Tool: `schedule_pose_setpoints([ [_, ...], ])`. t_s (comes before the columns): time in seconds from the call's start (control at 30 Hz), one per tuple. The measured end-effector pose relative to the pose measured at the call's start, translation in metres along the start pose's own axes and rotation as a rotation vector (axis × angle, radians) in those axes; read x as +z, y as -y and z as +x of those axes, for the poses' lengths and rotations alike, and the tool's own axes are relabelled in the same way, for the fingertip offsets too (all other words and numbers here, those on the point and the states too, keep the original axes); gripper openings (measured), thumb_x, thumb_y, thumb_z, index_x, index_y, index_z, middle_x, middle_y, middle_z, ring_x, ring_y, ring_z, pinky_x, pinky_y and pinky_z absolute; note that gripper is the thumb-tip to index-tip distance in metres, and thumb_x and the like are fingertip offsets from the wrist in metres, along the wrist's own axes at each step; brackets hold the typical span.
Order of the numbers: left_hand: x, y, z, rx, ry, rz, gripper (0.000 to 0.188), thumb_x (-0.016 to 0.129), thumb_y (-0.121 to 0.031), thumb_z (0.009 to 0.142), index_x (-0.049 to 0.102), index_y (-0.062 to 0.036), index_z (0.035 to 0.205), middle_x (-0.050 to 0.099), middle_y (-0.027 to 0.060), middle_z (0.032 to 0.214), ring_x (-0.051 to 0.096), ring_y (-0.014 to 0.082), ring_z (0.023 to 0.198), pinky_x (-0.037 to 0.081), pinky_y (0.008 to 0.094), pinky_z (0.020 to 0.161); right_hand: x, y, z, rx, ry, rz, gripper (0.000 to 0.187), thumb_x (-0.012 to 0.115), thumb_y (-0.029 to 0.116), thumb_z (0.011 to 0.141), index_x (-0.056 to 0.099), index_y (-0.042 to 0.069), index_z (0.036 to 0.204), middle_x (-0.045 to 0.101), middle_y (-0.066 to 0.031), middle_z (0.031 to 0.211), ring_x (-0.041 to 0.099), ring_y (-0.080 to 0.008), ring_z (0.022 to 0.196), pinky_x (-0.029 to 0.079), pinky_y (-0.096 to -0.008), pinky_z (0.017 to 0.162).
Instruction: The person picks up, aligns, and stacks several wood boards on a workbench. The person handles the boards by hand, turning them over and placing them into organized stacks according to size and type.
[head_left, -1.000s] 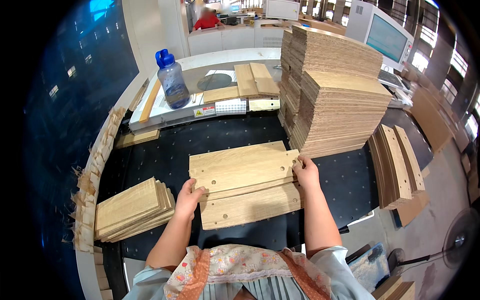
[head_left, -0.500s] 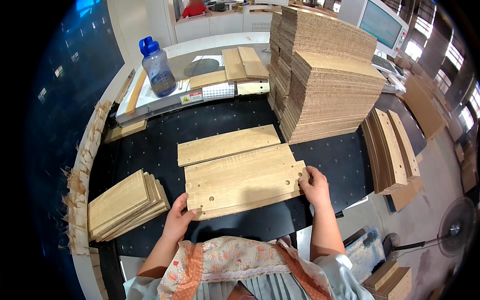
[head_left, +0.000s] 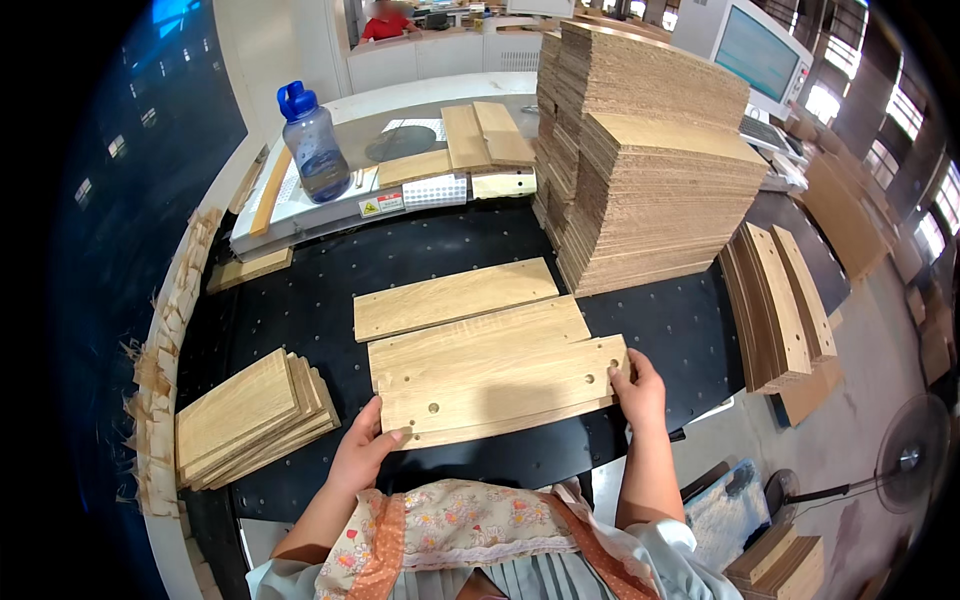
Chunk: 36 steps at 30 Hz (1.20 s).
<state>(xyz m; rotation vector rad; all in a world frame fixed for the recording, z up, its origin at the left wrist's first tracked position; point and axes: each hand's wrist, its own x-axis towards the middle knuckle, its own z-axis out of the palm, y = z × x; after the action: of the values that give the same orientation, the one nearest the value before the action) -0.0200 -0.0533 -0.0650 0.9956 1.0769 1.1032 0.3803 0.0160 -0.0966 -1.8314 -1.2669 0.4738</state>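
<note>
A light wood-grain board [head_left: 510,388] with drilled round holes near both ends lies between my hands. My left hand [head_left: 362,450] grips its left end, thumb on top and fingers round the edge. At the other end my right hand [head_left: 642,392] is closed on the right edge, its thumb beside a hole. Another board edge shows under the front side. Just behind, a similar board [head_left: 470,334] is partly covered by the held one. Farther back lies a separate wood-grain board [head_left: 455,299] on the black dotted table [head_left: 480,236].
Short boards [head_left: 250,410] are stacked at the left. A tall pile of boards [head_left: 665,200] stands at the back right, with drilled boards [head_left: 770,305] at the right edge. A blue-capped bottle [head_left: 318,155] rests on the machine ledge. A fan [head_left: 905,458] stands at the lower right.
Both hands have shifted the held board slightly to the right over the board behind it. My grip at both ends stays. The whole view has tilted slightly.
</note>
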Motion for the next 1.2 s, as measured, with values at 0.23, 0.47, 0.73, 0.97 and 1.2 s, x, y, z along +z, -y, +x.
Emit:
schedule_pose_setpoints([
  [0.23, 0.038, 0.006, 0.008, -0.116, 0.382, -0.048, 0.068, 0.051, -0.001, 0.091, 0.012, 0.0031, 0.147, 0.032, 0.0153, 0.148, 0.033, 0.0231, 0.135, 0.029, 0.0352, 0.108, -0.059, -0.050, 0.000, 0.075, -0.120, 0.124, 0.044, 0.068, 0.011, 0.081, 0.056, -0.004, 0.120, 0.065, -0.0185, 0.109, 0.064, -0.0230, 0.097, 0.050, -0.0318, 0.085],
  [0.47, 0.043, 0.026, -0.001, -0.398, 0.708, -0.015, 0.065, 0.046, 0.002, 0.095, 0.011, -0.0046, 0.149, 0.029, 0.0196, 0.148, 0.035, 0.0270, 0.135, 0.031, 0.0323, 0.107, -0.094, -0.073, -0.028, 0.244, -0.114, 0.126, 0.041, 0.065, 0.005, 0.085, 0.054, -0.005, 0.123, 0.064, -0.0138, 0.112, 0.062, -0.0181, 0.100, 0.048, -0.0288, 0.088],
  [0.73, 0.012, -0.001, -0.021, -0.524, 0.481, 0.219, 0.057, 0.059, -0.004, 0.090, 0.033, -0.0048, 0.141, 0.044, 0.0144, 0.136, 0.044, 0.0221, 0.124, 0.037, 0.0329, 0.101, -0.070, -0.037, -0.030, 0.268, 0.136, -0.102, 0.047, 0.071, 0.020, 0.079, 0.057, 0.000, 0.119, 0.064, -0.0190, 0.104, 0.062, -0.0323, 0.097, 0.049, -0.0381, 0.086],
  [0.97, -0.020, 0.010, -0.006, 0.153, -0.183, 1.132, 0.069, 0.072, -0.028, 0.074, 0.044, 0.0007, 0.131, 0.044, 0.0240, 0.135, 0.042, 0.0401, 0.124, 0.033, 0.0443, 0.105, -0.036, 0.049, 0.004, -0.171, 0.195, -0.441, 0.061, 0.071, 0.029, 0.075, 0.052, -0.001, 0.125, 0.059, -0.0250, 0.116, 0.053, -0.0391, 0.112, 0.044, -0.0420, 0.095],
  [1.2, -0.010, 0.033, -0.004, 0.051, -0.180, 0.609, 0.061, 0.074, -0.024, 0.077, 0.047, -0.0034, 0.129, 0.049, 0.0193, 0.129, 0.048, 0.0314, 0.119, 0.043, 0.0374, 0.095, 0.014, 0.050, 0.023, -0.068, 0.429, -0.400, 0.063, 0.072, 0.032, 0.076, 0.051, 0.000, 0.126, 0.060, -0.0238, 0.112, 0.057, -0.0375, 0.105, 0.047, -0.0410, 0.091],
])
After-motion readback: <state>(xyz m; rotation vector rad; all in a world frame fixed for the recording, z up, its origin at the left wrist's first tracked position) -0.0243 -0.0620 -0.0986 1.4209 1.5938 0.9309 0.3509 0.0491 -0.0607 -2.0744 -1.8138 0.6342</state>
